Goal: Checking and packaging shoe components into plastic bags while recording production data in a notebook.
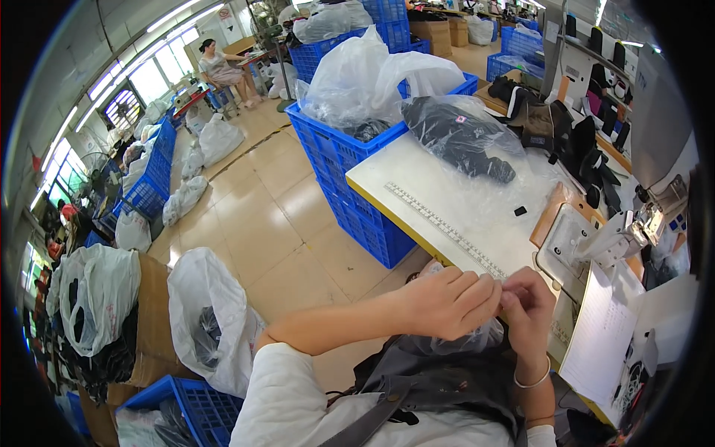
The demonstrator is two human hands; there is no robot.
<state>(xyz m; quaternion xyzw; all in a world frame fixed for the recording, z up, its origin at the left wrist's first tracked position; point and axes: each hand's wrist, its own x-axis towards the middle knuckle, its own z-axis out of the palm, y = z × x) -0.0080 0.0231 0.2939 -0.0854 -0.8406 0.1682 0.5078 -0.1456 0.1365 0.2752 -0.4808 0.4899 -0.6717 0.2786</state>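
My left hand [447, 302] and my right hand [529, 302] meet at the front edge of the white sewing table [417, 186], fingers pinched together on a thin clear plastic bag [465, 341] that hangs crumpled beneath them. What lies inside the bag is hidden by my fingers. A grey garment with straps [439, 380] lies in my lap below the bag. A bracelet circles my right wrist. A ruler strip [443, 227] runs along the table just beyond my hands.
A clear bag of dark garments [462, 138] lies on the table's far part. A sewing machine [618, 231] stands at right. Blue crates [350, 156] with plastic bags stand behind the table. White sacks and a cardboard box stand at left. A person sits far back.
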